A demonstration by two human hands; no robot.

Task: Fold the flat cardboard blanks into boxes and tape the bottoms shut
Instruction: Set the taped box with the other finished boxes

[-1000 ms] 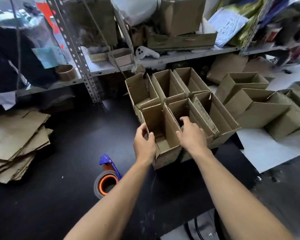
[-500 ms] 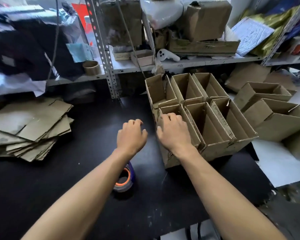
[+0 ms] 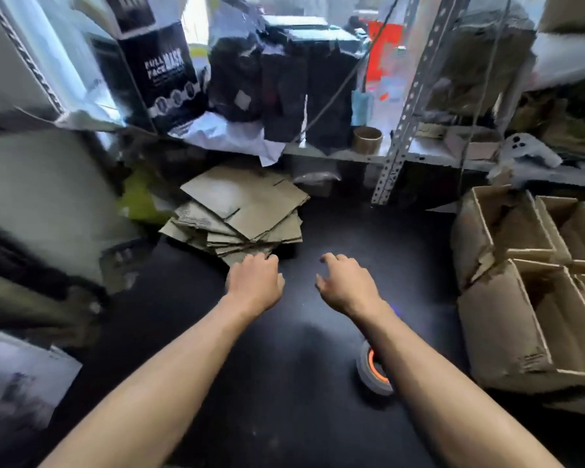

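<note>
A stack of flat cardboard blanks [image 3: 240, 214] lies on the black table [image 3: 284, 349] at the middle left. My left hand [image 3: 255, 282] hovers at the stack's near edge, fingers curled downward, holding nothing. My right hand [image 3: 347, 283] is beside it over bare table, fingers loosely spread and empty. Several folded open-topped boxes [image 3: 520, 298] stand packed together at the right. A tape roll with an orange core [image 3: 374, 368] lies on the table, partly hidden under my right forearm.
A metal shelf rack [image 3: 402, 106] runs behind the table with black packages [image 3: 284, 79], a cardboard tape core [image 3: 367, 140] and a white game controller [image 3: 527, 152]. A black box marked "full face mask" [image 3: 159, 72] stands at the back left.
Both hands have left the folded boxes and swung left toward the stack of blanks. My view has turned left, so the boxes now sit at the right edge.
</note>
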